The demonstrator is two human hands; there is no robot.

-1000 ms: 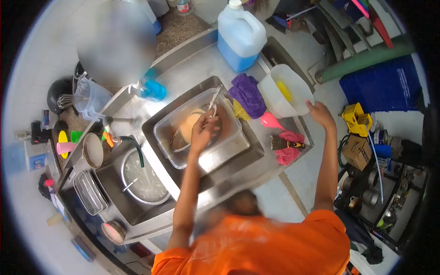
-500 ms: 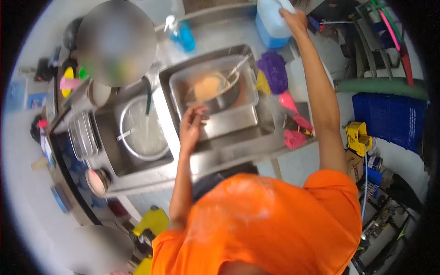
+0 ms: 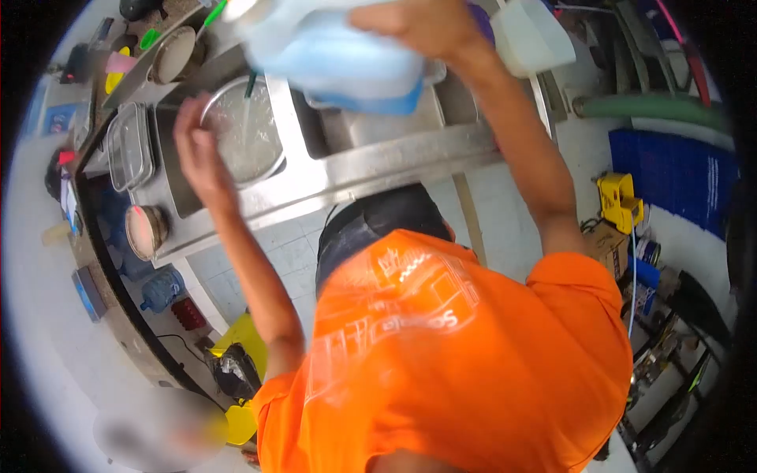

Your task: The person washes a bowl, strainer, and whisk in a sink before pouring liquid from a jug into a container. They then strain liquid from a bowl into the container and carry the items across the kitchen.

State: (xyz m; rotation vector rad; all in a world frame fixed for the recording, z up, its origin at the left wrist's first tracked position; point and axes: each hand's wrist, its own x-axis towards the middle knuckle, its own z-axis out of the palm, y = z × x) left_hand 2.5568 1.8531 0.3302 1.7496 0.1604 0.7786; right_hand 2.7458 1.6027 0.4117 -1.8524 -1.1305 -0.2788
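My right hand (image 3: pixel 422 27) grips a large translucent jug of blue liquid (image 3: pixel 339 59) by its handle, tilted on its side above the sink. Motion blurs the jug, and it hides much of the right basin. Over the left edge of the left basin is my left hand (image 3: pixel 197 150), fingers apart and holding nothing. Beside it a round metal bowl (image 3: pixel 248 138) of cloudy liquid sits in that basin, with a thin stream falling into it from a dark green hose (image 3: pixel 251 83).
Left of the sink are a clear rectangular container (image 3: pixel 130 148), a round tub (image 3: pixel 147 231) and a pot (image 3: pixel 175 55). A white container (image 3: pixel 530 38) stands right of the basins. The sink's front rim (image 3: pixel 394 162) runs close to my body.
My right hand has brought the jug from the back right to over the sink, tipping it. My left hand has moved left, from the right basin to the metal bowl. The view has shifted.
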